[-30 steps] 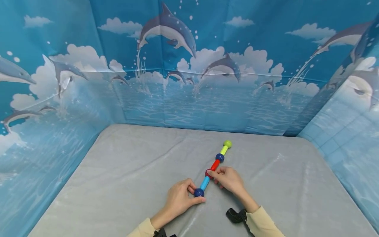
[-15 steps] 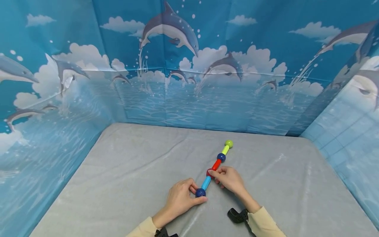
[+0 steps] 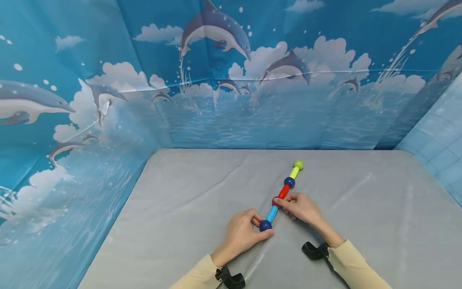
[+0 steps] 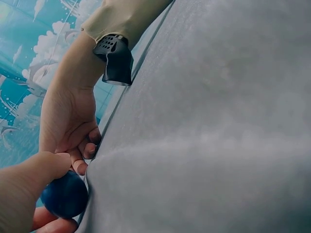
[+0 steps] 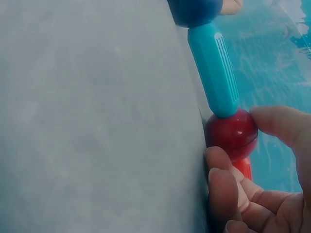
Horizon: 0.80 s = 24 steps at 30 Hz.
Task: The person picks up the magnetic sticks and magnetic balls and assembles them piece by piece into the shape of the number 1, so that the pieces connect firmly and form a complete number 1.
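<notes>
A straight chain of balls and short rods lies slanting across the grey table. From the near end it runs dark blue ball (image 3: 265, 225), light blue rod (image 3: 272, 214), red ball (image 5: 232, 133), red rod (image 3: 284, 191), second dark blue ball (image 3: 289, 182), yellow-green rod (image 3: 294, 173) and green ball (image 3: 298, 164). My left hand (image 3: 244, 230) holds the near dark blue ball between thumb and fingers. Thumb and fingers of my right hand (image 3: 301, 207) pinch the red ball. In the right wrist view the light blue rod (image 5: 214, 68) meets both balls.
The grey table (image 3: 187, 212) spreads around the chain. Blue dolphin-print sheets (image 3: 231, 120) rise along its back and both sides. Black wrist mounts (image 3: 315, 251) sit on both forearms at the cream sleeves.
The head view has shifted, so hands and chain appear farther right and slightly higher. Both hands keep the same grip, and the chain's layout looks unchanged.
</notes>
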### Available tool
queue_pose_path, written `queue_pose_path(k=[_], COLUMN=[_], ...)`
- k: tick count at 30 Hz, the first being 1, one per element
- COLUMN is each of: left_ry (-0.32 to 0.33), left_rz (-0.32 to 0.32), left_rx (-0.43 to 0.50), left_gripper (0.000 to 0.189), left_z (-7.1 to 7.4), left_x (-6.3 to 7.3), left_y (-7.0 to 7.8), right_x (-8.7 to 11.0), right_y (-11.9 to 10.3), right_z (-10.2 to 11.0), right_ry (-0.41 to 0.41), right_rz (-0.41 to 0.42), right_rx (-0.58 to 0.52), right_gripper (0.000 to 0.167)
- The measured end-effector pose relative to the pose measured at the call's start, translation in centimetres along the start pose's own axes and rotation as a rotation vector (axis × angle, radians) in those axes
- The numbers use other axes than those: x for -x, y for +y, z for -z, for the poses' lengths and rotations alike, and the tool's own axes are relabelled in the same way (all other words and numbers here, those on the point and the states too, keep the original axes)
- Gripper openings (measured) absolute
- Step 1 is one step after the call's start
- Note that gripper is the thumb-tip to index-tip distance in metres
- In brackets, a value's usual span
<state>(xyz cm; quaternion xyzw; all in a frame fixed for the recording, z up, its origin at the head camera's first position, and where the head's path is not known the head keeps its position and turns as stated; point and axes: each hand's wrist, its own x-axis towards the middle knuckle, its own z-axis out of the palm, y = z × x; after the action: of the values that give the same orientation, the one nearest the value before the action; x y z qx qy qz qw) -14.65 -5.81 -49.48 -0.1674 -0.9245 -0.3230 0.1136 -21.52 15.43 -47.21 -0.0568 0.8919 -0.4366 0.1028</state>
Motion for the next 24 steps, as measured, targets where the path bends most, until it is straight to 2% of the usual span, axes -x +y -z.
queue_pose_path(k=[4,9,14,19,24], left_ry=[0.031,0.039,0.026,0.007,0.01], left_rz=[-0.015,-0.017,0.008,0.029,0.02], left_rx=[0.021,0.038,0.056,0.068,0.064], left_gripper=[0.037,0.037,0.037,0.038,0.039], left_z=[-0.6,-0.4,-0.4,-0.3,-0.2], left_x=[-0.6,-0.2,0.1,0.1,0.1], left_y=[0.1,0.0,0.2,0.1,0.0], right_x=[-0.3,-0.4,-0.7,-1.5,-2.4], right_y=[0.2,0.3,0.4,0.5,0.4], right_z=[1.0,0.9,1.3,1.6,1.8], right_ry=[0.006,0.018,0.04,0.076,0.108], right_rz=[0.004,-0.024,-0.065,-0.074,-0.086], right_rx=[0.004,-0.033,-0.06,-0.027,0.014], right_gripper=[0.049,0.051,0.053,0.055,0.053])
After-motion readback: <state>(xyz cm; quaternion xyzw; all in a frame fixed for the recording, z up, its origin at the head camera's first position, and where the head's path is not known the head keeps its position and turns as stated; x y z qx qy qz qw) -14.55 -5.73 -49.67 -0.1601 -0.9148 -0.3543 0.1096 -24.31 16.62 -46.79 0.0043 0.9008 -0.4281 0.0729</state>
